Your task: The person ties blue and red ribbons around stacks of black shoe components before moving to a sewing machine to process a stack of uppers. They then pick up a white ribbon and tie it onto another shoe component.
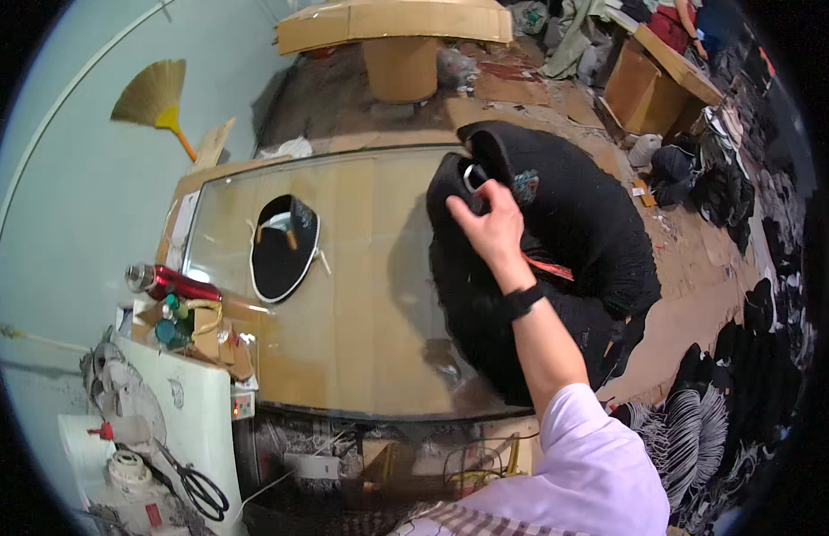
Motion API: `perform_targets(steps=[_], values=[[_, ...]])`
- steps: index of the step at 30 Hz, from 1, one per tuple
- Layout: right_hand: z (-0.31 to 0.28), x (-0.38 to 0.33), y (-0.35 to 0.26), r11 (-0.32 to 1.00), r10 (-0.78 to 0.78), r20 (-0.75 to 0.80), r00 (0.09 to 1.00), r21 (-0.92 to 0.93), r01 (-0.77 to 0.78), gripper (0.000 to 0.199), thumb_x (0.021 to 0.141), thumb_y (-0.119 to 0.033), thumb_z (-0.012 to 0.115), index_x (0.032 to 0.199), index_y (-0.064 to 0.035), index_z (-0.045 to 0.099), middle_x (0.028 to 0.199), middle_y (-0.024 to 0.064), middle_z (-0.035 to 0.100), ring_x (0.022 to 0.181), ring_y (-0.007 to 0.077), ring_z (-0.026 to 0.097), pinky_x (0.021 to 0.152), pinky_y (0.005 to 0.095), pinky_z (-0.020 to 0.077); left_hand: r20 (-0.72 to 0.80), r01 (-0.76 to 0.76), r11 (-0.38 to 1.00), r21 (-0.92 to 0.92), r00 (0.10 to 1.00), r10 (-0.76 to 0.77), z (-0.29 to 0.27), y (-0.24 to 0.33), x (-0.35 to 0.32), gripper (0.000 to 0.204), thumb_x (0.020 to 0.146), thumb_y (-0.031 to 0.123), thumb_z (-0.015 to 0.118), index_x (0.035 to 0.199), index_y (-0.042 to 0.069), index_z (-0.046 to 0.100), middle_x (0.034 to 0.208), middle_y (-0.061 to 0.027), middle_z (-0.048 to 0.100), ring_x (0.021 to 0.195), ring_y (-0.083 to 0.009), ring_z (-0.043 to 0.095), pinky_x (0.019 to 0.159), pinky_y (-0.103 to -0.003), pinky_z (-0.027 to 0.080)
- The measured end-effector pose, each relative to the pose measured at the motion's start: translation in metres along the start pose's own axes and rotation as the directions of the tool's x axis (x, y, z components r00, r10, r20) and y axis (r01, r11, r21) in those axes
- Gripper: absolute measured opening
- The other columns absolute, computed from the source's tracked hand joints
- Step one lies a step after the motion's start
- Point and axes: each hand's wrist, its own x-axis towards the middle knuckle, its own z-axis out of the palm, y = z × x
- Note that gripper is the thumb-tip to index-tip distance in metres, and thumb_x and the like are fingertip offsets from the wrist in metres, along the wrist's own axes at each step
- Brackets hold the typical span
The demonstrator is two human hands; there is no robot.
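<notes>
"How is the ring-shaped stack [602, 232] coloured?"

"Mostly black is seen, interrupted by a patch [526, 186] coloured largely teal."

"And the visor [285, 259]?"

"It is coloured black and edged in white."

"Are brighter colours seen?"

"Red is shown by the bottle [189, 285], topped with silver; the broom [155, 94] is straw-coloured, bound in yellow and finished with an orange handle [187, 146]."

"Are patterns found?"

"The cloth [464, 518] is checked in brown and white; the sleeve [598, 447] is left plain, in pale lilac."

- Table [370, 330]: glass top over tan, cardboard-like panels
- On its left part: black visor cap [283, 263] with white edging
- At right: stack of black caps [602, 214], curled nearly into a ring
</notes>
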Motion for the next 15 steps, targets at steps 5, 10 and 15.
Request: perform_targets(steps=[5, 10, 15], values=[[0.025, -0.086, -0.056, 0.984, -0.175, 0.117, 0.978, 0.062, 0.169, 0.036, 0.064, -0.035, 0.072, 0.078, -0.0073, 0.055, 0.080, 0.0094, 0.055, 0.077, 0.0295, 0.054, 0.065, 0.0405, 0.0452, 0.006, 0.066, 0.991, 0.115, 0.998, -0.067, 0.026, -0.029, 0.018, 0.052, 0.091, 0.044, 0.042, 0.101, -0.004, 0.060, 0.099, -0.0278, 0.059, 0.094, -0.0431, 0.055, 0.079, -0.045, 0.043], [0.049, -0.154, -0.113, 0.954, -0.290, 0.178, 0.940, 0.129, 0.270, 0.031, 0.061, -0.029, 0.072, 0.075, -0.0080, 0.054, 0.080, 0.0083, 0.052, 0.076, 0.0286, 0.050, 0.064, 0.0392, 0.0437, -0.159, -0.091, 0.995, 0.046, 0.983, 0.097, 0.032, -0.029, 0.019, 0.051, 0.090, 0.046, 0.040, 0.105, 0.002, 0.061, 0.105, -0.0235, 0.059, 0.096, -0.0419, 0.054, 0.082, -0.048, 0.042], [0.072, -0.187, -0.134, 0.894, -0.365, 0.115, 0.924, 0.320, 0.314, 0.029, 0.062, -0.021, 0.072, 0.082, -0.0063, 0.057, 0.084, 0.0070, 0.055, 0.074, 0.0276, 0.050, 0.064, 0.0373, 0.0429, -0.113, -0.072, 0.997, -0.017, 0.991, 0.069, 0.021, -0.020, 0.009, 0.055, 0.089, 0.052, 0.042, 0.114, 0.006, 0.059, 0.112, -0.0218, 0.058, 0.102, -0.0396, 0.054, 0.087, -0.043, 0.042]])
